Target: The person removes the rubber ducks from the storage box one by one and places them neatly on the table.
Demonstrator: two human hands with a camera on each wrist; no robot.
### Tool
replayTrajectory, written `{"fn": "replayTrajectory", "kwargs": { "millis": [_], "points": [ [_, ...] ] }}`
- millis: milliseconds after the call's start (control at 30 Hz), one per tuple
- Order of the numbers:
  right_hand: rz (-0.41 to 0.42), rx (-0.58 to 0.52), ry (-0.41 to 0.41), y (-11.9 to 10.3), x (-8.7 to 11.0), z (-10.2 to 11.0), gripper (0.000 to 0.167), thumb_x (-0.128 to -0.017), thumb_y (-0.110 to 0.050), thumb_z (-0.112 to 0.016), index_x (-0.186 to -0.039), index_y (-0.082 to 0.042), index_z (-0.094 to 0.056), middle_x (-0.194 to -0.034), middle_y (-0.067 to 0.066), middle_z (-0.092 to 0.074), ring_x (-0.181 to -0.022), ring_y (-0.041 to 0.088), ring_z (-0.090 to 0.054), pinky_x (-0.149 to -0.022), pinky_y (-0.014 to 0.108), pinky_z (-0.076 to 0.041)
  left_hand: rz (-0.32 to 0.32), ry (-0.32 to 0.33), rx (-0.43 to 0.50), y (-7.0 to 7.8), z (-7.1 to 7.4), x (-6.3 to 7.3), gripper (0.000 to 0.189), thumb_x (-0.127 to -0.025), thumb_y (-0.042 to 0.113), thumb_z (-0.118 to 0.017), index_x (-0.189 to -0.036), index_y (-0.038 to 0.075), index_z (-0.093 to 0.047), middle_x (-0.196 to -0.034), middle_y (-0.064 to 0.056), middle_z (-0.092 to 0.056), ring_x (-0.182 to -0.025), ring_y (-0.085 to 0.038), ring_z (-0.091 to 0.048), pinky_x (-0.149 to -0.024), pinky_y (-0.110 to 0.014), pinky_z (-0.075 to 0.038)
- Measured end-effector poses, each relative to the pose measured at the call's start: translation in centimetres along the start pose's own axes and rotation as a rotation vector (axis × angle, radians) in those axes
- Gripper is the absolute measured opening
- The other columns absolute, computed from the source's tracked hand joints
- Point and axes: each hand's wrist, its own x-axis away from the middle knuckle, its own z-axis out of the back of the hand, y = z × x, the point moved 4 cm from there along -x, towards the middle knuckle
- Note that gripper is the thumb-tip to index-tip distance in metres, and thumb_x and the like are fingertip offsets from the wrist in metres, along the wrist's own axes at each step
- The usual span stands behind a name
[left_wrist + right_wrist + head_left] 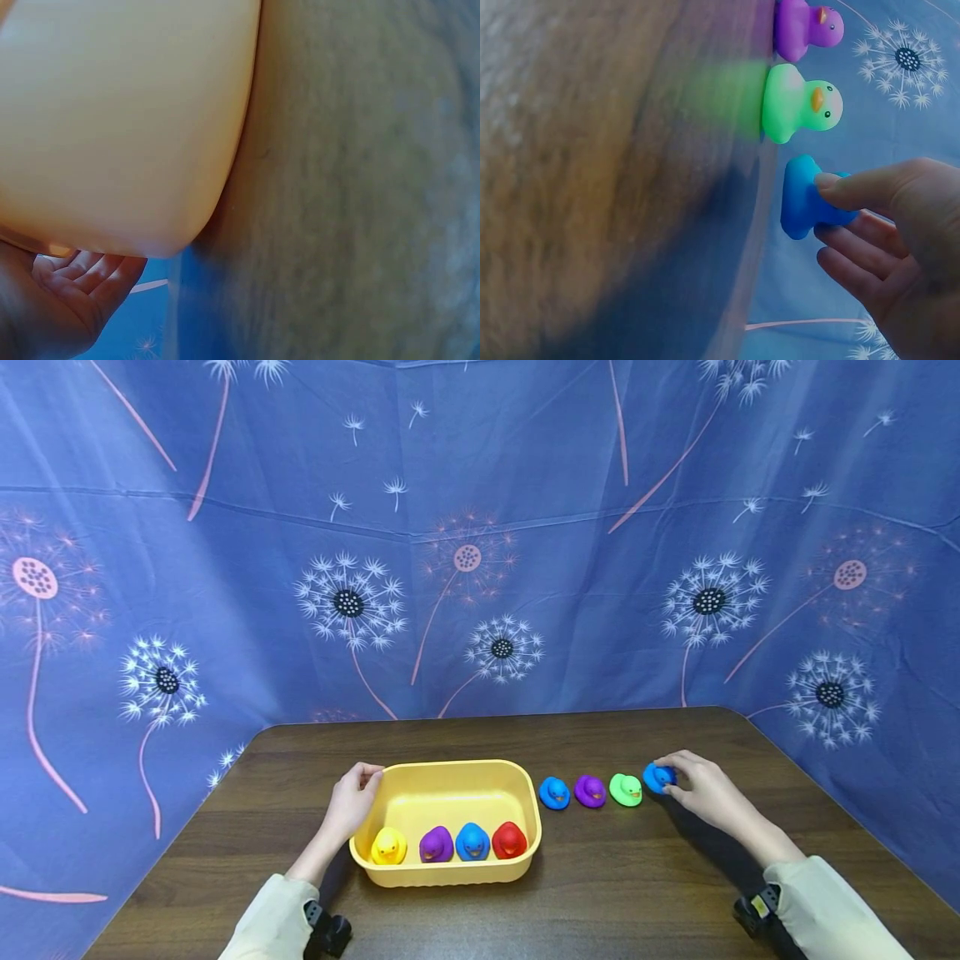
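Note:
My left hand (pixel 356 795) grips the left rim of a yellow plastic tub (pixel 450 881), near its far corner. In the left wrist view the tub's outer wall (pixel 127 135) fills much of the picture, with the left hand (pixel 75 300) at its edge. My right hand (pixel 708 789) pinches a blue rubber duck (pixel 657 777) between thumb and fingers. In the right wrist view this blue duck (pixel 799 199) is held close over the table, beside a green duck (pixel 784 105). Inside the tub sit a yellow duck (pixel 389 846), a purple duck (pixel 437 844), a blue duck (pixel 472 842) and a red duck (pixel 509 840).
Right of the tub, another blue duck (pixel 554 793), a purple duck (pixel 590 791) and the green duck (pixel 626 789) stand in a row on the brown wooden table (pixel 600 902). A blue dandelion-print curtain (pixel 570 585) hangs behind the table.

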Motion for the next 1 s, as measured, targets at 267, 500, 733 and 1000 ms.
{"fn": "replayTrajectory", "kwargs": {
  "millis": [267,500,733,1000],
  "points": [
    [-0.050,-0.040,-0.083,0.43,0.34,-0.56,0.035,-0.074,0.004,-0.072,-0.108,0.004,-0.063,-0.106,0.019,-0.062,-0.089,0.032,-0.065,-0.073,0.044,-0.052,0.032,-0.020,-0.017,0.02,-0.08,-0.06,0.021,-0.097,0.011,-0.048,-0.107,-0.003,-0.060,-0.102,-0.018,-0.065,-0.094,-0.028,-0.059,-0.081,-0.038,-0.047],
    [-0.054,-0.040,-0.097,0.49,0.38,-0.58,0.035,-0.074,0.005,-0.071,-0.108,0.005,-0.063,-0.106,0.020,-0.062,-0.088,0.032,-0.065,-0.072,0.043,-0.053,0.040,-0.024,-0.017,-0.16,-0.10,-0.16,0.022,-0.097,0.012,-0.048,-0.108,-0.003,-0.059,-0.103,-0.019,-0.064,-0.095,-0.028,-0.059,-0.081,-0.039,-0.047],
    [-0.066,-0.051,-0.102,0.67,0.43,-0.64,0.035,-0.073,0.007,-0.071,-0.107,0.003,-0.063,-0.106,0.020,-0.062,-0.086,0.031,-0.065,-0.071,0.042,-0.053,0.041,-0.031,-0.010,0.08,-0.02,-0.08,0.022,-0.097,0.011,-0.047,-0.108,-0.003,-0.059,-0.105,-0.020,-0.064,-0.098,-0.030,-0.059,-0.085,-0.043,-0.047],
    [-0.093,-0.061,-0.133,0.85,0.65,-0.79,0.039,-0.074,0.004,-0.072,-0.111,0.003,-0.061,-0.108,0.021,-0.061,-0.089,0.033,-0.064,-0.073,0.044,-0.052,0.044,-0.028,-0.010,-0.03,-0.06,-0.05,0.022,-0.097,0.012,-0.048,-0.108,-0.003,-0.059,-0.104,-0.019,-0.064,-0.097,-0.029,-0.059,-0.083,-0.041,-0.048]
  ]
}}
